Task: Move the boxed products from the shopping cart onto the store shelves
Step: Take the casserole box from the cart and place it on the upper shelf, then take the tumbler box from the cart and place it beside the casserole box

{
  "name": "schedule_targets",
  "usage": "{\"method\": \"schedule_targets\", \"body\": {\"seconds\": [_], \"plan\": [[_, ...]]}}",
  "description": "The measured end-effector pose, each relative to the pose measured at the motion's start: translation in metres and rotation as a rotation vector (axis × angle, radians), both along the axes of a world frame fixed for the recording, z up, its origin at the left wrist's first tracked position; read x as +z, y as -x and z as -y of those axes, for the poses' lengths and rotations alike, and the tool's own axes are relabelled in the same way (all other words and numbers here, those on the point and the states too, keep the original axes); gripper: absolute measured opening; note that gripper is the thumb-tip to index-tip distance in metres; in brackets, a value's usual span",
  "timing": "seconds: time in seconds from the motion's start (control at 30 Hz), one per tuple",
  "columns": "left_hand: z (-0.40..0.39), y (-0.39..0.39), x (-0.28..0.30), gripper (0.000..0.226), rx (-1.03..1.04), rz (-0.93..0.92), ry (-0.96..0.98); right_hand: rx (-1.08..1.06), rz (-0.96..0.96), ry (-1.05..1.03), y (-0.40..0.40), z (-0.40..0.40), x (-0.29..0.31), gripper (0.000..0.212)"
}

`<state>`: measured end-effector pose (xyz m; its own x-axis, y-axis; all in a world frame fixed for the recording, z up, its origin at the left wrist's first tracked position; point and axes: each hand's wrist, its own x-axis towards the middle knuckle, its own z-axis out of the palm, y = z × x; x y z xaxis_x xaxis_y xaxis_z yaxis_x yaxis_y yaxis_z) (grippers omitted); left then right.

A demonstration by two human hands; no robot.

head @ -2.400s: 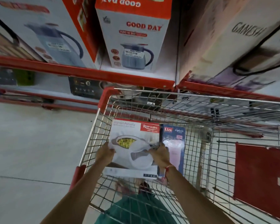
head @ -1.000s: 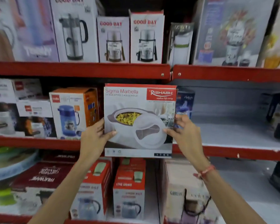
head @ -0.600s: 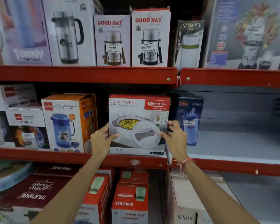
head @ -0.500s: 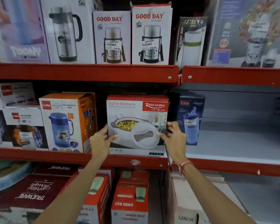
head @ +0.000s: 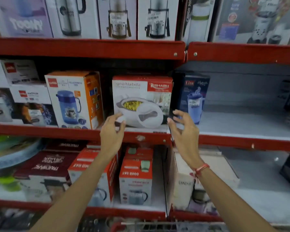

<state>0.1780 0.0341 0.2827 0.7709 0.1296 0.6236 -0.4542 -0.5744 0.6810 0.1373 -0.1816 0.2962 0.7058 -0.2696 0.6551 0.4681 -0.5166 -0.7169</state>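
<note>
A white and red casserole box (head: 141, 99) stands upright on the middle red shelf (head: 83, 133), between an orange flask box (head: 75, 99) and a dark blue bottle box (head: 193, 96). My left hand (head: 111, 133) hovers just in front of the box's lower left corner, fingers spread, holding nothing. To the right of the box's lower right corner, my right hand (head: 182, 131) is open too and apart from it. The top rim of the shopping cart (head: 151, 225) shows at the bottom edge.
Flask boxes (head: 117, 19) fill the top shelf. Red and white kettle boxes (head: 135, 176) and a tan box (head: 184, 181) stand on the lower shelf. The middle shelf's right half (head: 244, 121) shows bare grey surface beyond the blue box.
The casserole box was lifted from the cart, carried up and set on the middle shelf. Both hands have let go of it and pulled back slightly.
</note>
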Motion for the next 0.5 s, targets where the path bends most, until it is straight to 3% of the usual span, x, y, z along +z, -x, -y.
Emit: {"method": "schedule_targets", "body": {"seconds": [0.2, 0.5], "plan": [[0.026, 0.075, -0.041, 0.025, -0.141, -0.018, 0.030, 0.017, 0.023, -0.048, 0.085, 0.006, -0.031, 0.010], [0.081, 0.144, -0.177, 0.023, -0.229, -0.339, -0.061, -0.013, -0.375, 0.005, 0.148, 0.048, -0.177, 0.012]]}}
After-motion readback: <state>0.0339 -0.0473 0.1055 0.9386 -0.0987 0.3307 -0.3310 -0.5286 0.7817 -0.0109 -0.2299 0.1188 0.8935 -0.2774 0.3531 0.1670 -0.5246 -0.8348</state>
